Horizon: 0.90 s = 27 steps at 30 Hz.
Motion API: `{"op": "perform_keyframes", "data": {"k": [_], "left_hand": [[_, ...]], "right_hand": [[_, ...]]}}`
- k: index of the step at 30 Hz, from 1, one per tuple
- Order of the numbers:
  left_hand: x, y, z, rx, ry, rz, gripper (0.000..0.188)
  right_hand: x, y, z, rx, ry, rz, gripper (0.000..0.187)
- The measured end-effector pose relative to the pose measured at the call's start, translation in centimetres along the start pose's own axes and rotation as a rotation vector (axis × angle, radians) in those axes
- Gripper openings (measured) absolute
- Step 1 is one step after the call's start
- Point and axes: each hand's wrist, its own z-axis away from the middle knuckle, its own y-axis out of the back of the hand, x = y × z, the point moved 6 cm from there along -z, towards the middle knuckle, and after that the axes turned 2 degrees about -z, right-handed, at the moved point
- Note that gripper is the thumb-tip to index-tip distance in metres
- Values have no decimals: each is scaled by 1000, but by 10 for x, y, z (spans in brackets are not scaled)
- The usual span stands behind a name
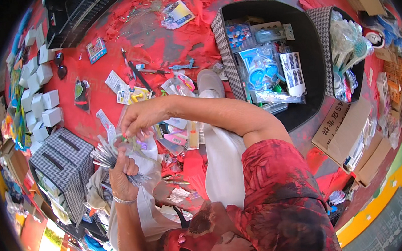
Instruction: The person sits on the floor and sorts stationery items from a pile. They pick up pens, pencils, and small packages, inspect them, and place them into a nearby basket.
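Note:
My left hand (123, 173) is closed around a bundle of thin grey and white sticks (103, 155), which fan out to the left above the fist. More stick ends poke out below it. My right hand (139, 117) reaches across from the right, just above the bundle, with its fingers pinched together. A small green and red bit shows at those fingertips, too small to name. Behind both hands are my white trousers (225, 168) and a clear plastic bag (142, 153).
A patterned black-lined bin (315, 45) of packaged goods stands right of my foot, beside a smaller bin (320, 26) of brushes. A patterned box (62, 157) sits at left, near white cubes (50, 99). Loose packets, pens and sunglasses (61, 65) litter the red floor.

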Motion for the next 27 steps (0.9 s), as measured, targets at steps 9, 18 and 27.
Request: {"op": "perform_keyframes", "data": {"k": [9,18,27], "left_hand": [[3,-3,4,81,-5,-118,20],[24,-5,18,123,-66,-94,21],[43,-10,50,-90,-228,-3,24]], "right_hand": [[12,-9,1,35,-153,31,23],[3,-1,6,221,-172,-4,20],[-58,-51,7,256,-250,446,19]]}}
